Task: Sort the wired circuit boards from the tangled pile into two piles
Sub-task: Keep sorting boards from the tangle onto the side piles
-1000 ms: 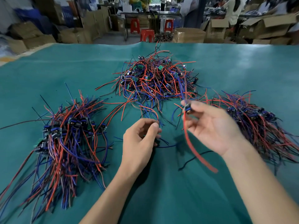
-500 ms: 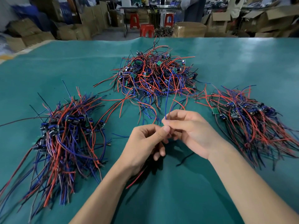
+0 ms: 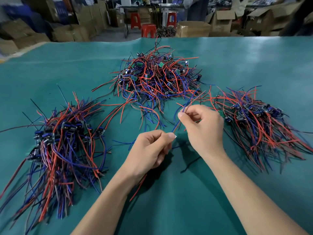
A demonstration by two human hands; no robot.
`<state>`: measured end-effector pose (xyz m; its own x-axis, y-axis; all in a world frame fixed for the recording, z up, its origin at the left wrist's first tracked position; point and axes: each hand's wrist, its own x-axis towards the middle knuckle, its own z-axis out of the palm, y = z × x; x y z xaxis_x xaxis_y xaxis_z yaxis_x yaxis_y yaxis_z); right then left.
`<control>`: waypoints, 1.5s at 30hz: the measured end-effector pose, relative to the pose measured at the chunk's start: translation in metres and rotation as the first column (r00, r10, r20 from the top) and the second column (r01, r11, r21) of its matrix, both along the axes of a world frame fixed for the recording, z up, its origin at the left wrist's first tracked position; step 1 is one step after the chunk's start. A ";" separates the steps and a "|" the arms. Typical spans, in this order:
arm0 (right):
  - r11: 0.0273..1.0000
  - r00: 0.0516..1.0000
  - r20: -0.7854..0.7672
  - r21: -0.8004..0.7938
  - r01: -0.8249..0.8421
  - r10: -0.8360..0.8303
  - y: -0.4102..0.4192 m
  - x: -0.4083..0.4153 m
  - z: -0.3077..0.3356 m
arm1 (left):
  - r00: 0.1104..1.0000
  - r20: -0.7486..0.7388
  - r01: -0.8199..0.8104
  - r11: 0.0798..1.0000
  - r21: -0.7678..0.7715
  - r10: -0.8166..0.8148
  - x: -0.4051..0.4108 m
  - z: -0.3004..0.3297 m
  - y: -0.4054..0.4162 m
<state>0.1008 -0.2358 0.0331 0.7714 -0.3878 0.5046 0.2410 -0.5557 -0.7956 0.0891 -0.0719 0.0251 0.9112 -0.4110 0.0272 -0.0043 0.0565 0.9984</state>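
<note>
Step in hand: while both hands work close together over the near middle of the surface, one wired board is being drawn out straight, as it seems.
Left grip: the left hand has its fingers curled, and thumb and forefinger pinch the wires at the lower end; a red wire trails out under its wrist.
Right grip: the right hand pinches the same blue and red wires higher up, the other fingers bent.
Board: it cannot be told where the board of this piece is; probably it is hidden in one palm.
Doing it well: keep both pinches firm but light, and pull along the wires, not across, so the solder joints are not stressed.
Tangled pile: beyond the hands, a loose mound with small green boards.
Left pile: wires lie mostly parallel, dark blue parts bunched near the top.
Right pile: similar, fanned outward.
Materials: thin flexible insulated wires, red, blue and black; the surface is a smooth teal sheet with a soft shine.
</note>
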 end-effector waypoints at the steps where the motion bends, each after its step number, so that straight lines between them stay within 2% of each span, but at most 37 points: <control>1: 0.997 0.999 0.032 -0.071 0.033 -0.031 -0.003 0.000 -0.001 | 1.000 -0.001 0.005 1.000 0.010 -0.005 0.000 0.000 0.000; 8: 0.941 0.973 0.191 -0.284 0.181 -0.129 -0.021 0.005 -0.003 | 0.999 -0.032 0.039 0.998 0.040 -0.038 -0.001 0.002 0.002; 12: 0.931 0.958 0.219 -0.273 0.241 -0.184 -0.029 0.005 -0.002 | 0.997 -0.030 0.068 0.996 0.063 -0.067 -0.001 0.001 0.003; 15: 0.940 0.962 0.174 -0.237 0.247 -0.209 -0.033 0.005 0.000 | 0.996 -0.023 0.093 0.993 0.078 -0.092 -0.001 0.002 0.003; 16: 0.951 0.965 0.139 -0.188 0.245 -0.221 -0.035 0.007 0.000 | 0.995 -0.024 0.098 0.992 0.079 -0.097 -0.001 0.001 0.004; 17: 0.970 0.971 0.082 -0.075 0.232 -0.226 -0.037 0.009 0.000 | 0.995 -0.023 0.104 0.991 0.083 -0.102 -0.001 0.001 0.004; 19: 0.940 0.985 -0.047 0.293 0.174 -0.167 -0.040 0.014 0.000 | 0.992 -0.019 0.126 0.987 0.098 -0.125 0.000 0.000 0.005; 21: 0.773 0.992 -0.097 0.622 0.124 -0.082 -0.042 0.017 0.001 | 0.989 -0.019 0.151 0.982 0.116 -0.149 0.000 0.000 0.006; 22: 0.677 0.992 -0.098 0.725 0.123 -0.075 -0.045 0.017 0.003 | 0.989 -0.023 0.147 0.982 0.116 -0.145 0.000 0.000 0.006; 24: 0.576 0.988 -0.104 0.803 0.151 -0.115 -0.052 0.015 0.006 | 0.996 -0.027 0.087 0.993 0.080 -0.085 0.001 -0.003 0.005; 26: 0.609 0.984 -0.120 0.773 0.178 -0.135 -0.054 0.012 0.009 | 0.999 -0.036 0.014 1.000 0.013 -0.014 0.003 -0.007 0.004; 28: 0.707 0.987 -0.127 0.689 0.158 -0.097 -0.049 0.007 0.013 | 0.998 -0.065 -0.009 0.998 -0.061 0.005 0.003 -0.009 0.003; 30: 0.838 0.987 -0.153 0.544 0.049 0.042 -0.037 0.002 0.017 | 0.996 -0.092 -0.031 0.993 -0.110 0.021 0.004 -0.010 0.002; 32: 0.906 0.918 -0.271 0.389 -0.169 0.288 -0.021 -0.004 0.018 | 0.993 -0.109 -0.071 0.987 -0.147 0.055 0.005 -0.010 0.001; 34: 0.870 0.796 -0.368 0.309 -0.384 0.481 -0.005 -0.009 0.015 | 0.991 -0.109 -0.092 0.981 -0.168 0.075 0.007 -0.009 0.002; 35: 0.860 0.776 -0.374 0.267 -0.434 0.508 0.000 -0.010 0.012 | 0.992 -0.097 -0.096 0.983 -0.159 0.081 0.007 -0.008 0.003; 38: 0.898 0.852 -0.281 0.132 -0.421 0.441 0.003 -0.010 0.012 | 0.994 -0.066 -0.098 0.989 -0.115 0.090 0.006 -0.007 0.004; 40: 0.872 0.843 -0.226 0.180 -0.456 0.488 -0.002 -0.010 0.014 | 0.995 -0.054 -0.091 0.993 -0.079 0.087 0.005 -0.008 0.003; 45: 0.804 0.783 -0.203 0.253 -0.537 0.587 -0.007 -0.012 0.018 | 0.999 -0.042 -0.021 0.999 -0.033 0.019 0.003 -0.006 0.006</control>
